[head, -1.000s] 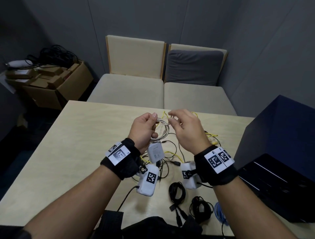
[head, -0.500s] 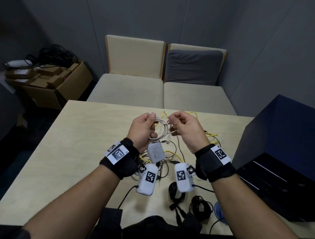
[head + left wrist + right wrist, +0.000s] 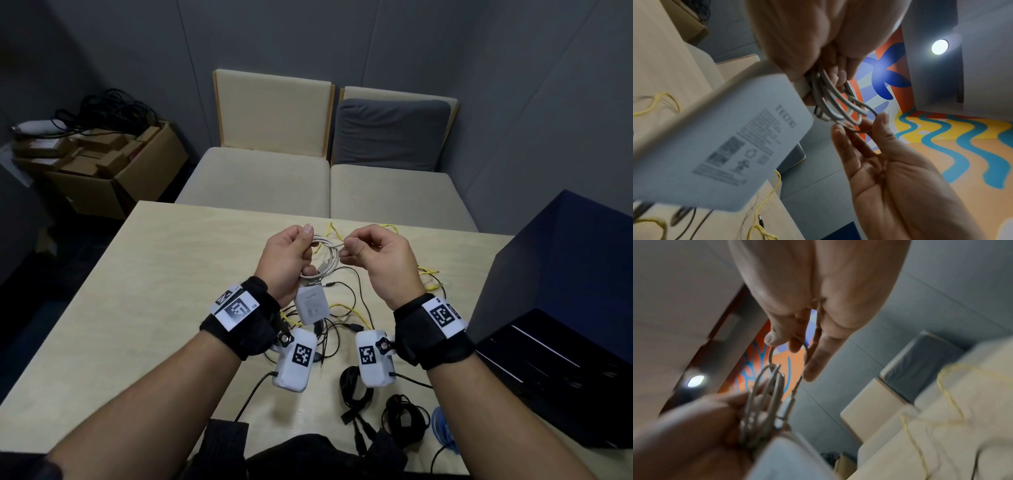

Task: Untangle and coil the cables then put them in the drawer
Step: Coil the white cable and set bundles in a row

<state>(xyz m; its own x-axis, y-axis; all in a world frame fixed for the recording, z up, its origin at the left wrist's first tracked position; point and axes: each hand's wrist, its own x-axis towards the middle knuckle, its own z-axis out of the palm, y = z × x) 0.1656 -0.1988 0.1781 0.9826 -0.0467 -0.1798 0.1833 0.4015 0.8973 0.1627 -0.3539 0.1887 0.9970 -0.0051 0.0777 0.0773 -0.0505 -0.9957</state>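
- Fingers (image 3: 356, 247) of the right hand (image 3: 380, 260) pinch the free end of the white cable (image 3: 325, 255), thumb and forefinger closed on a small loop of it.
- Left hand (image 3: 287, 263) grips the coiled turns of that cable, thumb (image 3: 307, 233) on top, fingers curled round the bundle.
- Both hands are raised above the table (image 3: 144, 294), the coil between them.
- White charger block (image 3: 311, 305) hangs below the left hand, its printed label facing the left wrist camera.
- Down on the table: a yellow cable (image 3: 346, 308) tangled with thin black cables (image 3: 342, 291), right under the hands.
- Near the table's front edge, two coiled black cables (image 3: 356, 387) and a blue cable (image 3: 442, 425) lie side by side.
- Dark drawer unit (image 3: 561, 281) stands at the right.
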